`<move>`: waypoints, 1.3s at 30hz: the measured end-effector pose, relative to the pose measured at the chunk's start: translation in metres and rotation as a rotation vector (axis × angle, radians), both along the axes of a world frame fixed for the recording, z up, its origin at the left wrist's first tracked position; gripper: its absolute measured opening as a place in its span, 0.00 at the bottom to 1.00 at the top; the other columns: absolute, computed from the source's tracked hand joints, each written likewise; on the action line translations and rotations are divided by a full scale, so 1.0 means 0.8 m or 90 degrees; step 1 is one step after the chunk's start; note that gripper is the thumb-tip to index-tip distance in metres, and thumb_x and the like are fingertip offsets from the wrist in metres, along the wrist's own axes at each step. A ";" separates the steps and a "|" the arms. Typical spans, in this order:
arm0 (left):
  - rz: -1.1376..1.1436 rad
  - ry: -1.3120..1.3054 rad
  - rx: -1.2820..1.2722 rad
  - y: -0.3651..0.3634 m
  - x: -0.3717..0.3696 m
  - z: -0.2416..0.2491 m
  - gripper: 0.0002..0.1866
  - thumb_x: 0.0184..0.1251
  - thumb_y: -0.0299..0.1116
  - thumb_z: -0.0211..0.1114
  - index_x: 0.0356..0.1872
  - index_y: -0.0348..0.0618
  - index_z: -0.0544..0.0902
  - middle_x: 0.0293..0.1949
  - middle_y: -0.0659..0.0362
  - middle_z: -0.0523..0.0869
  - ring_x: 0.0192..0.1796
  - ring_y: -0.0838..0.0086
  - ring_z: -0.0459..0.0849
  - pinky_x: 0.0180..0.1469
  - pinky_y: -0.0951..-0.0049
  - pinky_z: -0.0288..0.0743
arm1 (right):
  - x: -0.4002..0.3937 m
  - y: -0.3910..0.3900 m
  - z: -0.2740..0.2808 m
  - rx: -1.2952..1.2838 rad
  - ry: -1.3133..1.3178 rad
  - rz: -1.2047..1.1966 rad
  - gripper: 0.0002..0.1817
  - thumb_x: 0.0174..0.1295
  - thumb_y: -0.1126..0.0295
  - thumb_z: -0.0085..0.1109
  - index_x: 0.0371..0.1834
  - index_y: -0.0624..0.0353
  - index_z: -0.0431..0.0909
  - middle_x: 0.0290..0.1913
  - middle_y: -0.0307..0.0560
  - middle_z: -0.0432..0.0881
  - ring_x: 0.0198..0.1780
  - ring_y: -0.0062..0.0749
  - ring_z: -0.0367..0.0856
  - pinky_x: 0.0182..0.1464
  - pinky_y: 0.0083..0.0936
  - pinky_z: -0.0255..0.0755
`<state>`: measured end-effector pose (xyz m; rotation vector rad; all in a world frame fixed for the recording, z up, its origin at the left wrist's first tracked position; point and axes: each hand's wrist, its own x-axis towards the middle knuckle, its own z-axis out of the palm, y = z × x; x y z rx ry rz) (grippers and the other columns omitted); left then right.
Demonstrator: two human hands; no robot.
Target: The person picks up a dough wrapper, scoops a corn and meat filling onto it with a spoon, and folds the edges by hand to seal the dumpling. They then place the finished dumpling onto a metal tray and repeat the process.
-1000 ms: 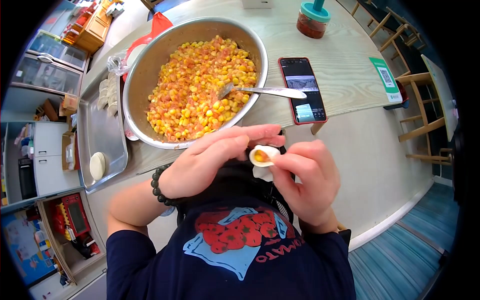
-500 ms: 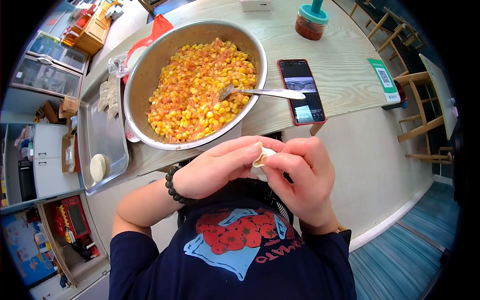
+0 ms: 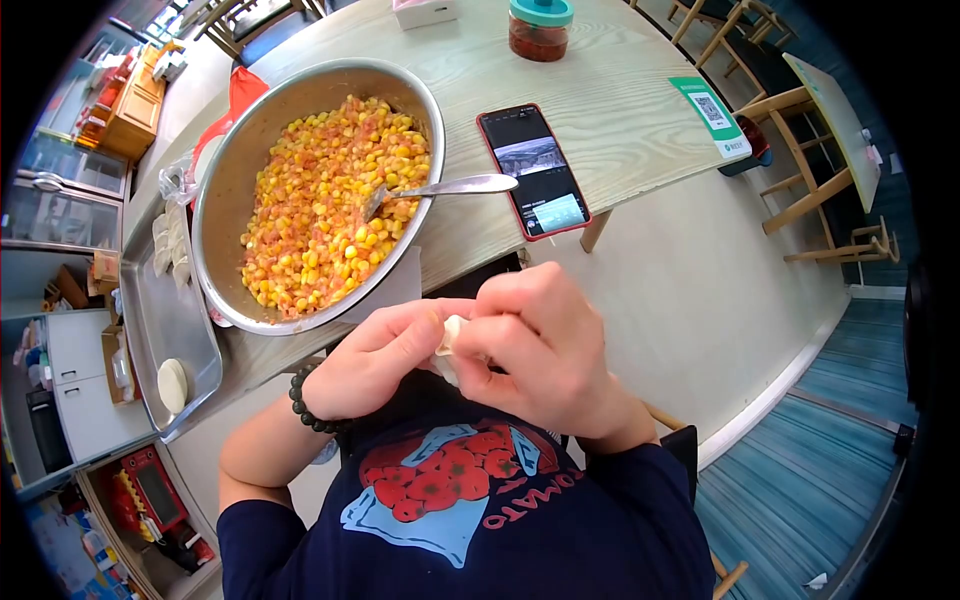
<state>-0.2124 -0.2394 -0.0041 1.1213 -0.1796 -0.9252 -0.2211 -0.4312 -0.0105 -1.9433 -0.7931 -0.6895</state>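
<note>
Between my two hands, just in front of my chest, is a small white dumpling point(image 3: 449, 338), mostly covered by fingers. My left hand point(image 3: 385, 350) closes on its left side with the thumb along the edge. My right hand point(image 3: 540, 350) pinches the wrapper's edge from the other side. Beyond them stands a large metal bowl point(image 3: 222, 165) of corn and pinkish minced filling point(image 3: 325, 200). A metal spoon point(image 3: 460, 186) rests in the filling, its handle over the rim. Left of the bowl, a metal tray point(image 3: 150, 300) holds a stack of round wrappers point(image 3: 172, 385) and several finished dumplings point(image 3: 170, 245).
A phone point(image 3: 535, 170) with a lit screen lies right of the bowl. Farther back on the wooden table point(image 3: 610, 70) are a jar with a teal lid point(image 3: 540, 32) and a white box point(image 3: 425, 10). A green QR-code card point(image 3: 710, 115) sits at the right edge.
The head view has shifted, so the table things and my hands appear farther left. Both hands keep hold of the dumpling, with the right fingers bent higher over its edge.
</note>
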 end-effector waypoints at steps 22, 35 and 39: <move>0.035 0.068 -0.007 -0.017 0.003 -0.001 0.21 0.77 0.44 0.42 0.55 0.39 0.74 0.46 0.62 0.79 0.45 0.84 0.77 0.47 0.80 0.71 | 0.001 -0.002 0.011 0.020 0.125 0.007 0.14 0.43 0.70 0.71 0.36 0.54 0.80 0.50 0.49 0.73 0.49 0.36 0.72 0.46 0.28 0.63; 0.101 0.315 -0.316 -0.029 0.008 -0.019 0.19 0.77 0.40 0.39 0.53 0.38 0.71 0.50 0.51 0.78 0.54 0.63 0.79 0.56 0.66 0.74 | 0.005 -0.004 -0.014 0.020 0.063 -0.034 0.17 0.42 0.73 0.69 0.39 0.53 0.82 0.63 0.56 0.68 0.61 0.48 0.66 0.59 0.37 0.60; 0.156 0.363 -0.280 -0.034 0.009 -0.007 0.19 0.77 0.40 0.38 0.52 0.38 0.72 0.51 0.51 0.78 0.54 0.63 0.79 0.56 0.66 0.74 | 0.008 -0.003 -0.020 0.040 0.020 -0.001 0.15 0.42 0.74 0.69 0.36 0.54 0.81 0.63 0.56 0.67 0.61 0.47 0.66 0.58 0.37 0.61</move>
